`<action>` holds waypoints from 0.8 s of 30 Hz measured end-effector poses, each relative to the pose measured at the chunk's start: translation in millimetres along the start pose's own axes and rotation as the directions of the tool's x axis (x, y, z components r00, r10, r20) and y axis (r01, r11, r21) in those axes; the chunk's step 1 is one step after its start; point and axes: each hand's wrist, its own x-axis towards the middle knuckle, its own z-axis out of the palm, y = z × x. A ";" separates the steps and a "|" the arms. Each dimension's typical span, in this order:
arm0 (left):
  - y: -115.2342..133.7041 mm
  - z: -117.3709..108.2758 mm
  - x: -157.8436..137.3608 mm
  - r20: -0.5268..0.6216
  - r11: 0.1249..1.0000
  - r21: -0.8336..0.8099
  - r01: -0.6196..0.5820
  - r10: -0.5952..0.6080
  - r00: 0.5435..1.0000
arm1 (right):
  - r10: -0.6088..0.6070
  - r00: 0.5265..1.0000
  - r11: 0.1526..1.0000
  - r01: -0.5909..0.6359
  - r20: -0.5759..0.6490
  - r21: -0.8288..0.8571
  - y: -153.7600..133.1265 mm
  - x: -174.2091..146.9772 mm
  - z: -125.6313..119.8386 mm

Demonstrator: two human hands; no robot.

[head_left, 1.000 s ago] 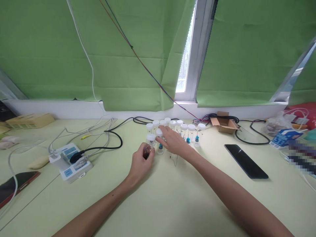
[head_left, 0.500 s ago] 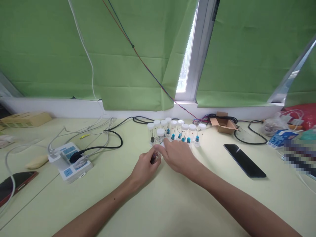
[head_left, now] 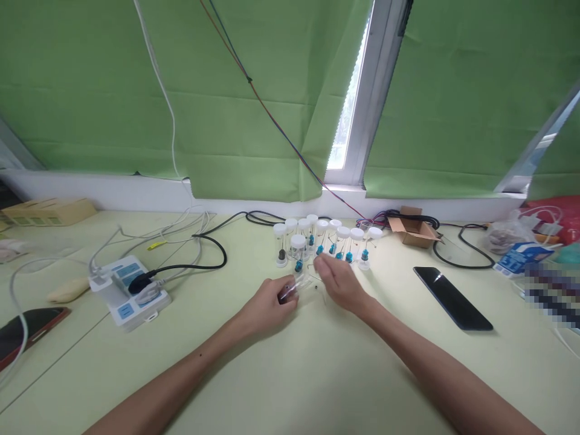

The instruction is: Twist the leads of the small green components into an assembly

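My left hand (head_left: 270, 302) is wrapped round a clear plastic tube (head_left: 299, 283), which lies tilted with its mouth towards the right. Something dark shows inside the tube near my fingers. Just beyond the mouth is a thin bent metal piece (head_left: 314, 277), and a tiny dark bit (head_left: 316, 287) lies on the table. My right hand (head_left: 341, 284) is closed beside the mouth; what its fingers hold is hidden. Behind both hands stand several clear tubes with white caps (head_left: 343, 232), most with blue parts inside. One capped tube (head_left: 298, 244) stands nearest, in front of the group.
A black phone (head_left: 453, 298) lies at the right, with an open cardboard box (head_left: 414, 235) and black cable behind it. At the left is a white power strip (head_left: 129, 290) with plugs and cables. Another phone (head_left: 29, 332) lies at the far left.
My right hand has moved right, off the tube's end, and the tube's mouth is now uncovered. The thin metal piece and tiny dark bit now show between my hands.
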 end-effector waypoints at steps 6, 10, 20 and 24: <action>-0.9 -1.5 1.4 -0.070 0.998 0.012 0.057 -0.056 0.996 | 0.124 0.987 0.947 -0.086 0.105 -0.309 15.6 -3.0 -11.0; -0.1 1.9 1.6 -0.096 0.998 0.022 0.052 -0.049 0.994 | 0.185 0.964 0.874 -0.072 0.192 -0.480 17.2 -3.9 -2.7; -3.0 3.5 2.1 -0.049 0.947 -0.298 0.116 -0.137 0.989 | 0.324 0.870 0.724 0.024 0.371 -0.689 14.0 2.5 2.0; -5.1 3.3 2.6 0.049 0.843 -0.514 0.157 -0.155 0.987 | 0.323 0.856 0.689 0.080 0.403 -0.720 11.3 4.6 2.7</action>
